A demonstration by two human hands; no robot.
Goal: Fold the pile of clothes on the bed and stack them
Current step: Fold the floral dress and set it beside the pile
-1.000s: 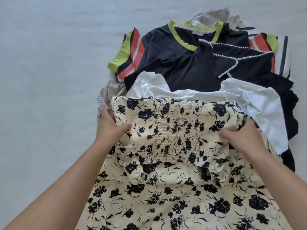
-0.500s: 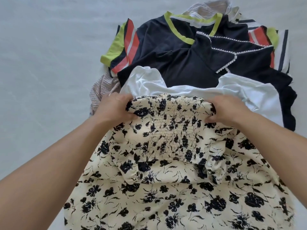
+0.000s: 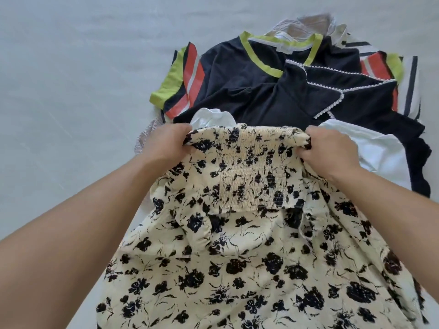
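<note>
your left hand (image 3: 166, 143) and right hand (image 3: 332, 150) each have a closed grip on the top corners of the floral dress (image 3: 237, 257), at 6 o'clock of the clothes pile (image 3: 273, 91) on the bed (image 3: 71, 91). it looks light, limp and stretchy at the smocked band (image 3: 251, 176); hold the outer corners.

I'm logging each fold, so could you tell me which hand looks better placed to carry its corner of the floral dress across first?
Probably the left hand: it grips the floral dress beside bare bed, while the right hand sits against the white garment.
</note>
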